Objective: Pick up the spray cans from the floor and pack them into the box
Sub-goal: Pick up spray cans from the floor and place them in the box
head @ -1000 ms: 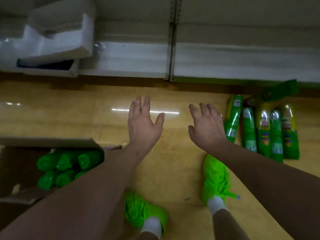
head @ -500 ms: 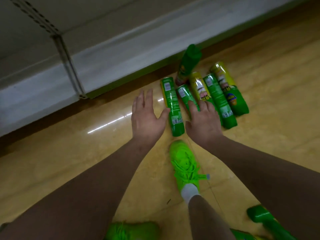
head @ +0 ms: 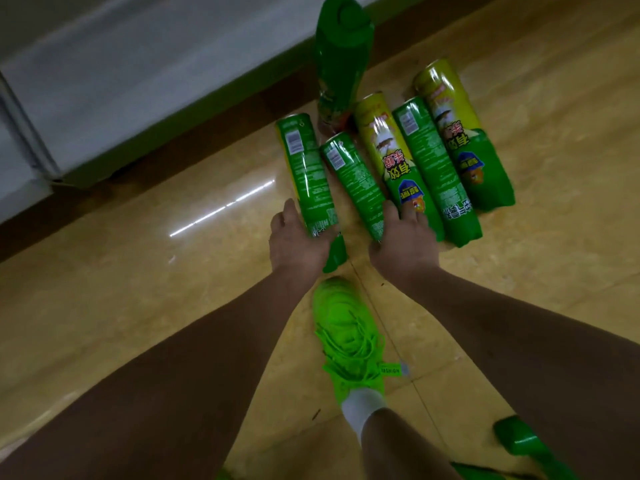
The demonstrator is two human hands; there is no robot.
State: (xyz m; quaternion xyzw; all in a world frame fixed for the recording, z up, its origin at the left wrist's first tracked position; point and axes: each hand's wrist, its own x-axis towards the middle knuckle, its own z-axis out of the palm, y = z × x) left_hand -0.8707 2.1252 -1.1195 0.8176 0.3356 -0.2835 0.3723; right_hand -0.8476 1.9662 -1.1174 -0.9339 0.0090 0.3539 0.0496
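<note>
In the middle of the frame both hands have come down onto the row of spray cans lying on the tan floor (head: 138, 306); half a second ago they hovered spread and flat just short of it. The left hand (head: 298, 242) now wraps around the lower end of the leftmost can (head: 306, 171), fingers curled under it and the can's green cap poking out below the palm. The right hand (head: 403, 245) closes over the lower end of the second can (head: 356, 183), thumb along its left side, fingertips reaching onto the neighbouring yellow-and-green can (head: 389, 157); how tightly it grips cannot be told. Both cans look to be on the floor, though that is not certain.

To the right lie two more cans touching side by side: a green one (head: 434, 171) and another yellow-topped one (head: 460, 133) at the far right of the row. Behind the row, at the top centre, one green can (head: 341, 60) stands upright near the white shelf base (head: 121, 81), which runs across the upper left.

The view has closed in since the earlier frame, so the cans fill more of the upper half. Below the hands a bright green shoe (head: 349, 337) with a white sock sits at lower centre, and another green can (head: 519, 439) lies at the lower right edge. The box is out of view.
</note>
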